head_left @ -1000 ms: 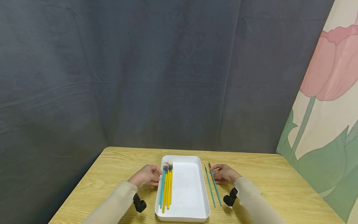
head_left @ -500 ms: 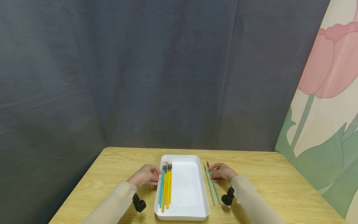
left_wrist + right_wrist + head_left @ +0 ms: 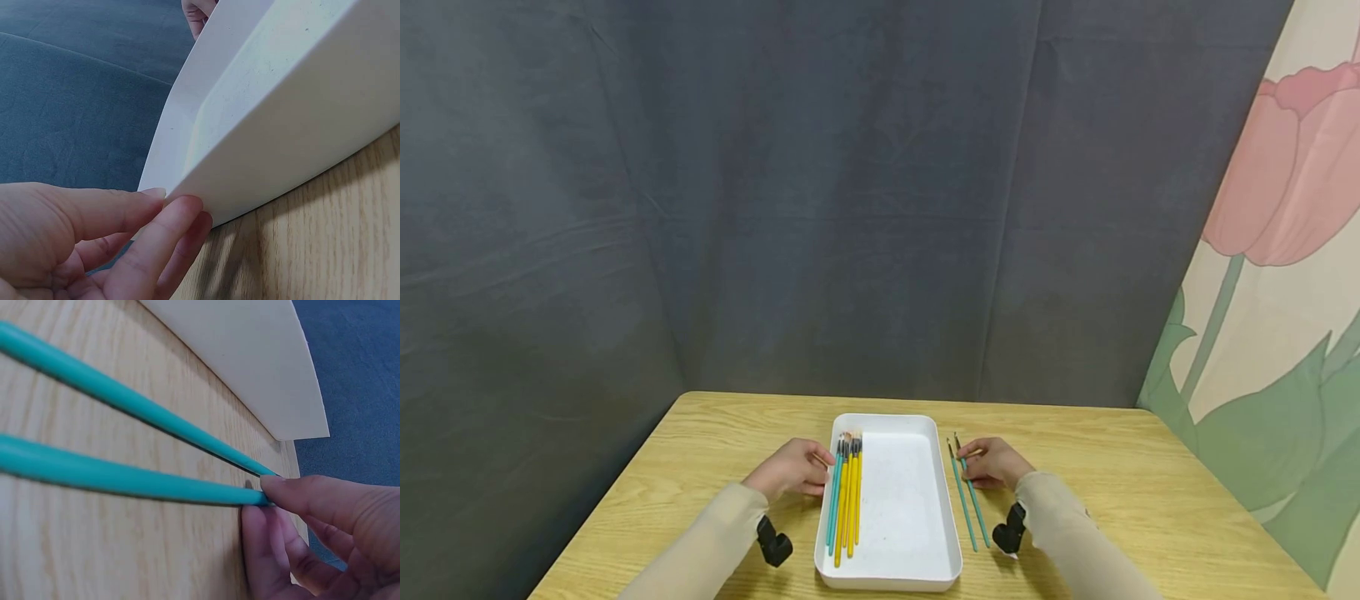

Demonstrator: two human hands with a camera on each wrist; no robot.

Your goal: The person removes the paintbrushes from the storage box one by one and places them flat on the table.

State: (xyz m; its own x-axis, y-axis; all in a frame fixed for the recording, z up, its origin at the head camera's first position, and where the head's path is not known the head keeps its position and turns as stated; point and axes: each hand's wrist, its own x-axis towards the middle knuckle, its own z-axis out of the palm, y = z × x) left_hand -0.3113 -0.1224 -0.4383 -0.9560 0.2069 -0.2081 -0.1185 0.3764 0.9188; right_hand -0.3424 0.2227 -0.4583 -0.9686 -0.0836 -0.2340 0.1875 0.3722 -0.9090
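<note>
A white tray (image 3: 898, 500) lies lengthwise on the table. My left hand (image 3: 790, 469) is at its left side, and the left wrist view shows the thumb and fingertips pinching the tray's rim near a far corner. Inside, along the left wall, teal paintbrushes (image 3: 835, 508) lie beside several yellow paintbrushes (image 3: 852, 508), bristles at the far end. To the tray's right are two teal paintbrushes, roughly side by side. My right hand (image 3: 996, 464) pinches the outer paintbrush (image 3: 125, 478) near its ferrule. The inner paintbrush (image 3: 137, 406) rests between it and the tray.
The wooden table (image 3: 1120, 500) extends to both sides of the tray. A dark grey curtain (image 3: 850, 208) hangs behind its far edge, and a wall with a painted tulip (image 3: 1277, 167) stands at the right.
My right hand and the outer teal paintbrush have shifted slightly left, nearer the inner one. My left hand stays at the tray's rim. The head view has moved a little.
</note>
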